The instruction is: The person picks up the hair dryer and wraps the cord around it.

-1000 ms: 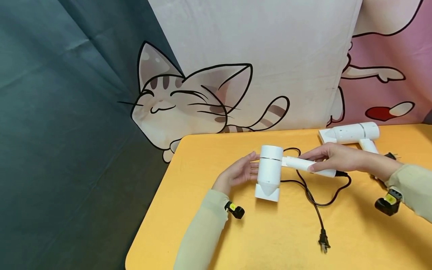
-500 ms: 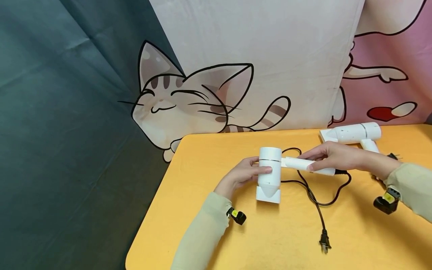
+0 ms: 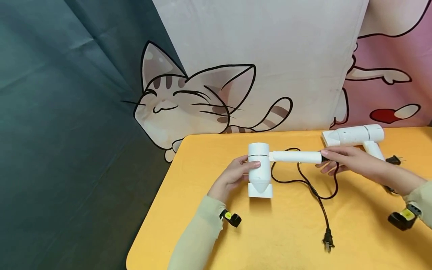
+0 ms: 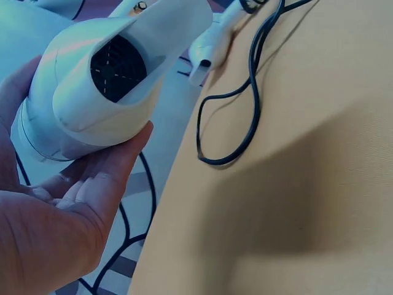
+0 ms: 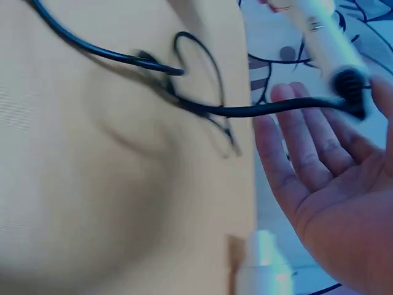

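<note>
A white hair dryer (image 3: 259,170) is held over the yellow table, nozzle toward the near edge and handle (image 3: 295,156) stretched to the right. My left hand (image 3: 231,174) grips its barrel, thumb on top and fingers on the far side. In the left wrist view, a dark grille shows inside the nozzle (image 4: 178,31). My right hand (image 3: 354,159) is at the handle's cord end. The right wrist view has its fingers (image 5: 307,150) extended beside the black cord (image 5: 264,110), not curled round it.
A second white hair dryer (image 3: 357,135) lies at the table's back right, with a black plug (image 3: 393,160) beside it. The held dryer's cord (image 3: 314,191) loops across the table (image 3: 276,240) to its plug (image 3: 328,240). A cat-print curtain (image 3: 216,93) hangs behind.
My left hand has closed round the barrel, and the dryer has shifted slightly left, its handle now level. My right hand has slid off the handle toward its cord end and loosened.
</note>
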A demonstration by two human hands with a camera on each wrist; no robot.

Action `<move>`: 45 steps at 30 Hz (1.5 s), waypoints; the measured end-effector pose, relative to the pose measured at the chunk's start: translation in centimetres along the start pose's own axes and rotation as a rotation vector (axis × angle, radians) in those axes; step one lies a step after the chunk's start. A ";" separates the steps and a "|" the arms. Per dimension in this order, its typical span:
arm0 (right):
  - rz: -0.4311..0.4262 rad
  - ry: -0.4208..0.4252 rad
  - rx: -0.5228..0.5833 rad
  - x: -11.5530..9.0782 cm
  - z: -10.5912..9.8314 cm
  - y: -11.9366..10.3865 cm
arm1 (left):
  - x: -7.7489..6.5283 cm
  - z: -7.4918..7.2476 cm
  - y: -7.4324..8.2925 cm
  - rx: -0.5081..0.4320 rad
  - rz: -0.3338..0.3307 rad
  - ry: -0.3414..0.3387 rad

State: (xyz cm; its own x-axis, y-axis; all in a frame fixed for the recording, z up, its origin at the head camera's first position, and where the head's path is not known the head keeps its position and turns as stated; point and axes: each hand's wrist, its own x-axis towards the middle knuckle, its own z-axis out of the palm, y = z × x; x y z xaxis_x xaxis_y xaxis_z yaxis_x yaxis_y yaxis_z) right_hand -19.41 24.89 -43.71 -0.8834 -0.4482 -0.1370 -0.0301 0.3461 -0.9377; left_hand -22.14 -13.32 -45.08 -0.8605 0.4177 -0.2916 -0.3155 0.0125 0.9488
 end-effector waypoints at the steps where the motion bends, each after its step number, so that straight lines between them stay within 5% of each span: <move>1: -0.008 0.000 0.034 -0.3 0.1 0.5 | 0.0 -0.2 0.1 0.002 0.005 0.009; 14: -0.269 -0.063 0.431 -2.3 3.0 3.9 | -0.2 -1.2 1.4 -0.033 0.070 0.104; 22: -0.246 0.102 0.230 -2.7 4.9 3.2 | -0.3 -1.0 1.8 -0.073 0.105 0.116; 28: -0.318 0.187 0.294 -3.1 5.4 0.7 | 0.0 -1.1 1.8 -0.110 0.122 0.160; 38: -0.463 0.040 0.556 -2.0 5.3 -1.3 | 0.2 -1.2 2.6 -0.171 0.183 0.171; 42: -0.457 -0.003 0.497 -1.9 6.1 -0.9 | 0.1 -1.0 3.2 -0.168 0.193 0.179; 45: -0.409 0.024 0.343 -1.8 7.0 -0.8 | -0.1 -0.8 3.5 -0.174 0.195 0.175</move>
State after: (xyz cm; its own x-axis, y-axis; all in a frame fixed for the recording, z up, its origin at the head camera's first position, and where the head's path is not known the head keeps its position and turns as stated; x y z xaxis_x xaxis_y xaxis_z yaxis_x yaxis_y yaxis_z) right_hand -14.48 19.66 -44.90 -0.8423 -0.4693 0.2650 -0.2232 -0.1438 -0.9641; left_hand -23.51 -14.04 -41.86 -0.9625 0.2343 -0.1367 -0.1884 -0.2150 0.9583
